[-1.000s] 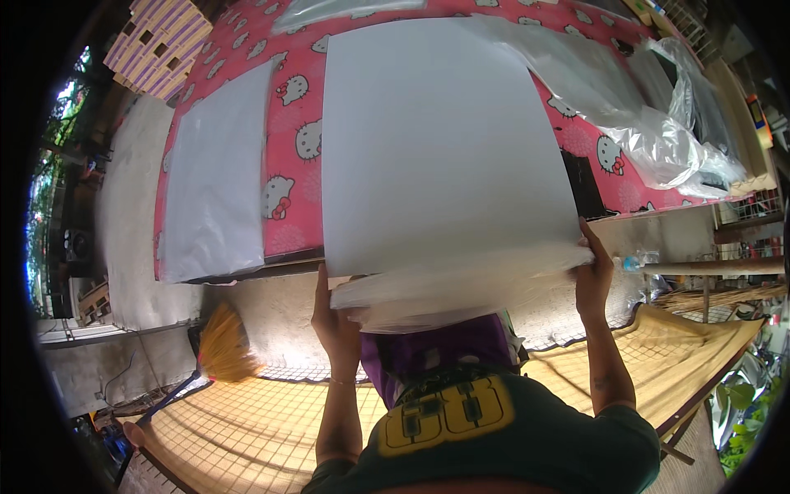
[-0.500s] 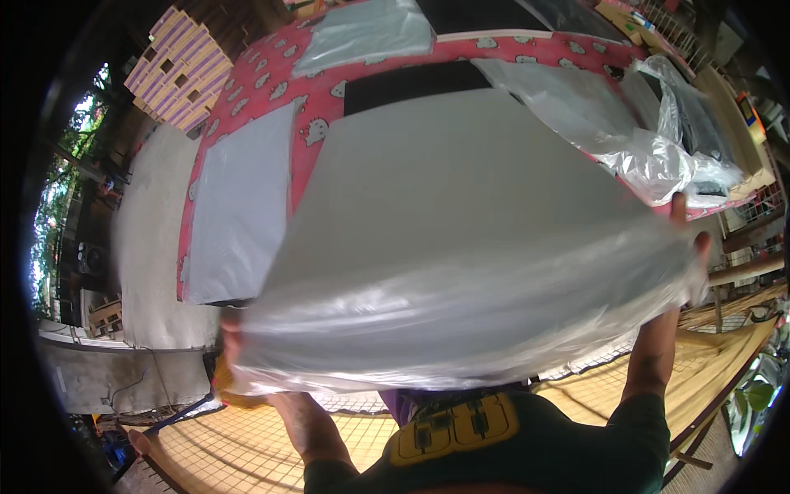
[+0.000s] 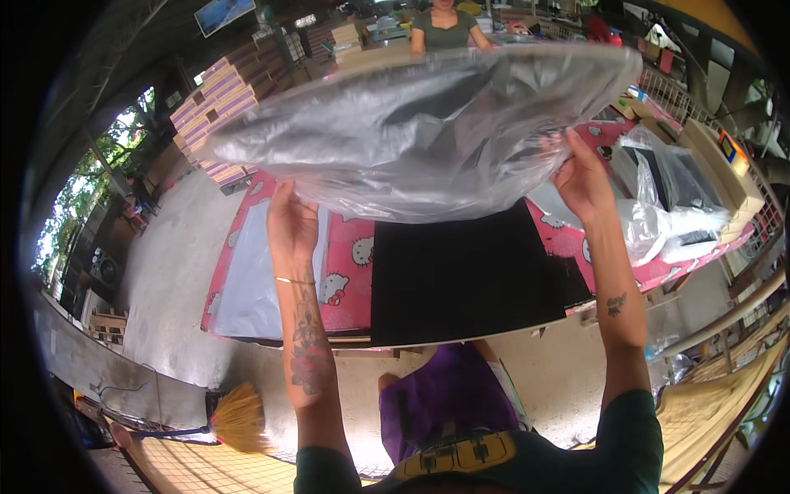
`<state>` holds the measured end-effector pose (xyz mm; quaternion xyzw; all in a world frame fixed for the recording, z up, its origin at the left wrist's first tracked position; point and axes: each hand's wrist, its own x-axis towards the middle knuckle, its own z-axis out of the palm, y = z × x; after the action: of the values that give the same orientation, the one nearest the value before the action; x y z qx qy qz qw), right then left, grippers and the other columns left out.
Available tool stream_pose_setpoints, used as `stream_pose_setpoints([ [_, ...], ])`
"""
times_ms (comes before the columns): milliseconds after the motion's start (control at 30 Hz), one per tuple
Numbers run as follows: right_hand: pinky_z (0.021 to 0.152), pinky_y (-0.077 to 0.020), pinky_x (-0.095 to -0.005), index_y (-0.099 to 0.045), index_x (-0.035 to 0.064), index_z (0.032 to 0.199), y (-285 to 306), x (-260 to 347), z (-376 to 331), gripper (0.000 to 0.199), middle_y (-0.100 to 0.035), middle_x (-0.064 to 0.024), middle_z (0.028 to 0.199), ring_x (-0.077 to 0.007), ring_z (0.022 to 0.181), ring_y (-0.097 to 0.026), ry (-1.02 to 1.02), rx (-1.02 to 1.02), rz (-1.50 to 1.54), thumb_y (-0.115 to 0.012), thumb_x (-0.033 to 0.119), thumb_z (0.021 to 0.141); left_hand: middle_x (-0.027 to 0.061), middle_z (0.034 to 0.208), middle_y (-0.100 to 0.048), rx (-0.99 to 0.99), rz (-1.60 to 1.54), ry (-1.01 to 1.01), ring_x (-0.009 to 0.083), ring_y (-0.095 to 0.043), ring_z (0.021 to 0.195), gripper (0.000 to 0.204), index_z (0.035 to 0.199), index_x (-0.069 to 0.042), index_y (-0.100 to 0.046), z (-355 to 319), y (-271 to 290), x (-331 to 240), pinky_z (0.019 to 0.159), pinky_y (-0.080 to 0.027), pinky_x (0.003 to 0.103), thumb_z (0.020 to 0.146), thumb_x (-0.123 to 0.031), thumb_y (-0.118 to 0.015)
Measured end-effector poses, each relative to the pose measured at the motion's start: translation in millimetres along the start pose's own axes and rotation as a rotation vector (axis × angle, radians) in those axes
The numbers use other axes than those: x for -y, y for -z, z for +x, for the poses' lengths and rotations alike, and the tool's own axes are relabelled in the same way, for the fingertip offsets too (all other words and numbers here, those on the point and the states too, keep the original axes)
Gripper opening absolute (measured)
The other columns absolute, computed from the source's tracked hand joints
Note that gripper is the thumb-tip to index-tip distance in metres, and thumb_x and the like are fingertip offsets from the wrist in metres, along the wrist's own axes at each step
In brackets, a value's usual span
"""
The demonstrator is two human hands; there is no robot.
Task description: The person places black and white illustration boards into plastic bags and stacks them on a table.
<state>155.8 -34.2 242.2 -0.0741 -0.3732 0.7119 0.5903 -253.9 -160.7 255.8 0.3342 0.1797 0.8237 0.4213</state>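
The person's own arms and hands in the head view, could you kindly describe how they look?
The left hand and right hand are bare, without gloves. A thin, pale gold-coloured band circles the left wrist. The left forearm bears a large, dark, patterned tattoo; the right forearm has a smaller dark tattoo. Short, dark green fabric sleeves are worn on both arms.

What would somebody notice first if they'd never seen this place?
Probably the big shiny plastic, upper middle, held by the left grip and right grip. Below it, a black panel lies on the bright pink cat-print cover. The yellow broom, lower left, may catch the eye too.
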Motion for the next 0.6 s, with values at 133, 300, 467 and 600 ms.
stream_pose_setpoints([
  [133,0.090,-0.0500,-0.0362,-0.057,0.0038,0.106,-39,42,-1,0.018,-0.066,-0.0096,0.104,-0.0233,0.100,-0.064,0.060,0.029,-0.026,-0.054,0.019,0.095,0.0121,0.105,-0.062,-0.008,0.140,-0.089,0.0228,-0.061,0.101,0.023,0.110,0.002,-0.054,7,-33,-21,0.090,-0.050,0.036,0.090,-0.008,-0.057],
  [300,0.093,-0.0494,-0.0348,-0.056,0.0004,0.109,-36,45,3,0.022,-0.066,-0.0134,0.106,-0.0240,0.102,-0.063,0.050,-0.005,0.058,-0.053,0.017,0.096,0.0126,0.110,-0.063,-0.003,0.152,-0.049,0.0238,-0.064,0.100,0.021,0.112,0.001,-0.055,21,-37,-23,0.085,-0.055,0.040,0.093,-0.010,-0.053],
  [467,0.096,-0.0467,-0.0366,-0.053,0.0021,0.120,-38,36,-10,0.028,-0.064,-0.0108,0.114,-0.0223,0.108,-0.060,0.061,-0.005,0.085,-0.050,0.018,0.097,0.0139,0.112,-0.063,-0.087,0.081,0.055,0.0255,-0.064,0.101,0.024,0.115,0.002,-0.054,20,-15,2,0.088,-0.054,0.043,0.095,-0.010,-0.048],
  [600,0.099,-0.0449,-0.0377,-0.054,0.0003,0.115,-18,21,-16,0.025,-0.065,-0.0123,0.110,-0.0233,0.106,-0.060,0.094,-0.079,0.094,-0.051,0.016,0.097,0.0123,0.105,-0.066,-0.143,-0.034,0.159,0.0244,-0.065,0.097,0.019,0.109,0.002,-0.055,11,14,25,0.087,-0.055,0.040,0.095,-0.009,-0.049],
])
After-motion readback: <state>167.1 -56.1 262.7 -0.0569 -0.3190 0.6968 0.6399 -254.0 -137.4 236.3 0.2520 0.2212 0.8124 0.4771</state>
